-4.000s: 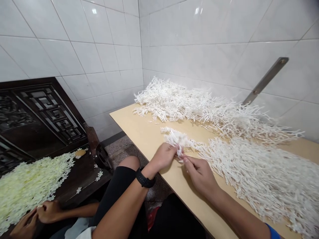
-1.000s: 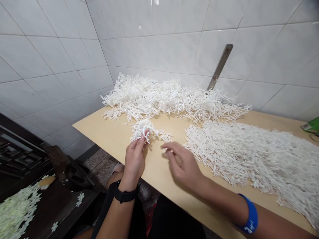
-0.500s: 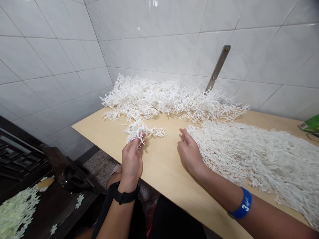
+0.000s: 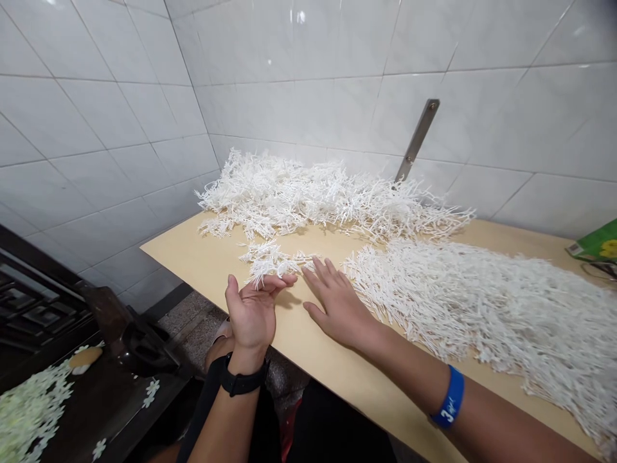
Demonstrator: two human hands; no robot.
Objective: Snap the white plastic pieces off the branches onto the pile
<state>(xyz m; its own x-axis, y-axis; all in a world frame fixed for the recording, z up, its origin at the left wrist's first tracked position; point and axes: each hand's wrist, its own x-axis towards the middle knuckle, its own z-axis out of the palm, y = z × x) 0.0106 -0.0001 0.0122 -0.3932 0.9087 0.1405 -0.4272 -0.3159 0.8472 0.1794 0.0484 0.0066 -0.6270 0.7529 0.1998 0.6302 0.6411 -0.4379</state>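
Note:
A small cluster of white branching plastic sprigs (image 4: 270,258) lies on the tan tabletop (image 4: 313,350). Just in front of it is my left hand (image 4: 253,315), palm turned up and fingers extended beneath the near edge of the cluster; nothing is gripped. My right hand (image 4: 340,305) is palm down with its fingers spread, the fingertips by the right end of the cluster. To its right spreads a wide flat layer of white strands (image 4: 482,302). Behind both hands rises a tangled heap of similar white sprigs (image 4: 313,193).
A tiled wall (image 4: 347,116) with a metal bracket (image 4: 417,141) backs the table. At the far right lies a green packet (image 4: 598,241). Lower left, a dark wooden chair (image 4: 130,334) holds pale flower pieces (image 4: 36,405) and a tan oval object (image 4: 87,357).
My left hand has let go of the white sprigs and turned its palm up. The right hand has moved left towards the small cluster, its fingers spreading.

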